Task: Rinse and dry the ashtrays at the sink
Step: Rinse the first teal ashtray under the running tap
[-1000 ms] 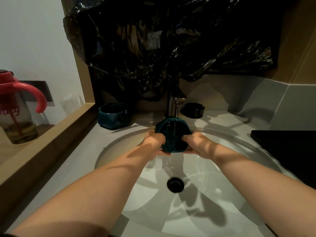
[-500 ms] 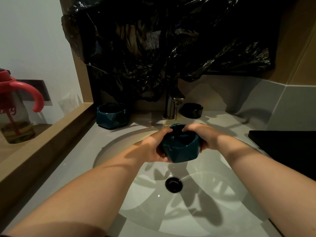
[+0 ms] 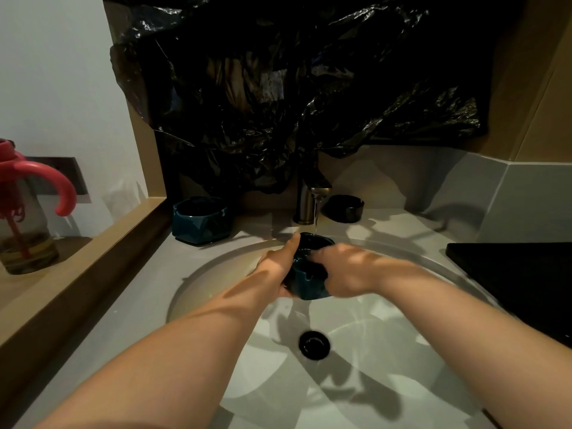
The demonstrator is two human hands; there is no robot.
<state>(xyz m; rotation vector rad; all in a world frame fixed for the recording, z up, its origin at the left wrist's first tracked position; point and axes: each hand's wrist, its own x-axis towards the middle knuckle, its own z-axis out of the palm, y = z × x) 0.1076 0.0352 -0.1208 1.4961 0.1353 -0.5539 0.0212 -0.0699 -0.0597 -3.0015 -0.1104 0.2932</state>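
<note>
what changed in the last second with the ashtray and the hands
The teal ashtray went from tipped on edge to upright, then back under the water stream. The left hand keeps gripping its side; the right hand moved over the rim, fingers inside the bowl. The second teal ashtray, the black ashtray and the faucet stayed put.

Both forearms extended forward. Left hand [image 3: 277, 267] grips ashtray [image 3: 309, 286], thumb raised; right hand [image 3: 343, 270] fingers curled over it, blurred.
</note>
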